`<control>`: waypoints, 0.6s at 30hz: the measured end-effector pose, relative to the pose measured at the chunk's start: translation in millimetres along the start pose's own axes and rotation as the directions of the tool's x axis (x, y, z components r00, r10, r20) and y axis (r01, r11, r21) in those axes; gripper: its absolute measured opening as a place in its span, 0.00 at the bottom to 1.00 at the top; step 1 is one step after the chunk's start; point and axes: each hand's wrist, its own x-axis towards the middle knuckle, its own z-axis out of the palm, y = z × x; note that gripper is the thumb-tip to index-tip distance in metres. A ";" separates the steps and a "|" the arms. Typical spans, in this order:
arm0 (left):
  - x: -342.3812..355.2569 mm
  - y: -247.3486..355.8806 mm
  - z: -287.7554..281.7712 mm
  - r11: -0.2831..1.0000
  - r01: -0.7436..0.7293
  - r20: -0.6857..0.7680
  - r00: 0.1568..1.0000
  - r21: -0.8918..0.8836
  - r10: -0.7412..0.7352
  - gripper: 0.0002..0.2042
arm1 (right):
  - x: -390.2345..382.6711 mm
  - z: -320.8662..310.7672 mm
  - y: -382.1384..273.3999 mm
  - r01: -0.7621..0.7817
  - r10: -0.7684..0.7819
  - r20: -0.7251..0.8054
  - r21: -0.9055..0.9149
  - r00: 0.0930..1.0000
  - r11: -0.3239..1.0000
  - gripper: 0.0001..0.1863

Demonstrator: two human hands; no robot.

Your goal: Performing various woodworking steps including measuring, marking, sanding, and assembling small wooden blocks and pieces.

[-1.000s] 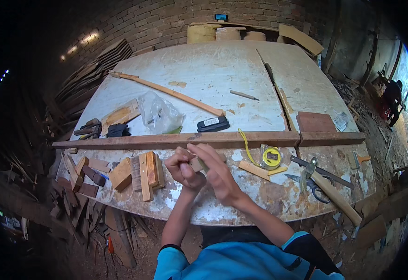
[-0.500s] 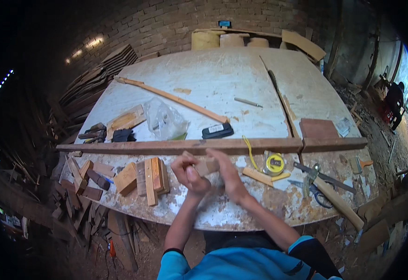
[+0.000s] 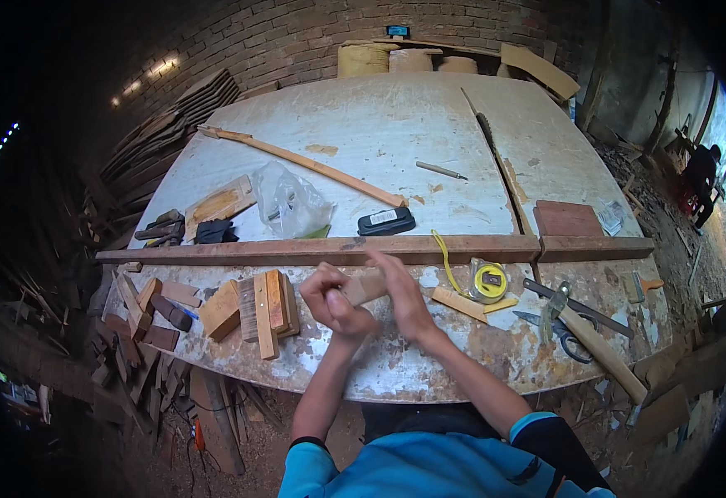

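Over the front of the workbench (image 3: 363,375), my left hand (image 3: 336,305) is closed around a small light-brown wooden block (image 3: 365,288). My right hand (image 3: 404,297) has its fingers stretched out, the palm side lying along the block's right end. Whether something thin lies between that palm and the wood is hidden. Just beyond both hands a long dark wooden beam (image 3: 297,250) runs across the bench. To the left of my hands stand several wooden blocks (image 3: 267,309); on the right are a yellow tape measure (image 3: 489,282) and a wooden strip (image 3: 458,305).
A hammer (image 3: 595,344), scissors (image 3: 573,342) and a brush (image 3: 643,285) lie at the right. Beyond the beam are a plastic bag (image 3: 288,203), a black case (image 3: 386,222), a long wooden stick (image 3: 313,169) and a pen-like tool (image 3: 441,170). A dark slot (image 3: 496,158) cuts the tabletop. Another person (image 3: 699,184) is far right.
My right hand has shifted slightly up along the block, with its fingers now straighter. The left hand keeps its grip nearly in place. The view has tilted a little.
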 end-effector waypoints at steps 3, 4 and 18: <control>-1.5 -5.0 -3.5 1.000 -0.019 0.040 0.999 0.025 0.018 0.10 | -2.4 4.6 1.1 -0.265 0.279 -0.068 0.165 0.958 0.950 0.32; -3.7 -8.8 -2.8 0.998 -0.064 0.096 0.993 -0.004 0.064 0.10 | 0.4 3.4 -11.9 -0.055 0.055 -0.039 0.001 0.998 0.998 0.31; 3.8 -1.0 -2.5 0.999 0.025 0.008 1.000 0.048 -0.025 0.10 | 0.9 2.2 15.2 0.013 -0.007 0.050 -0.120 0.999 0.993 0.32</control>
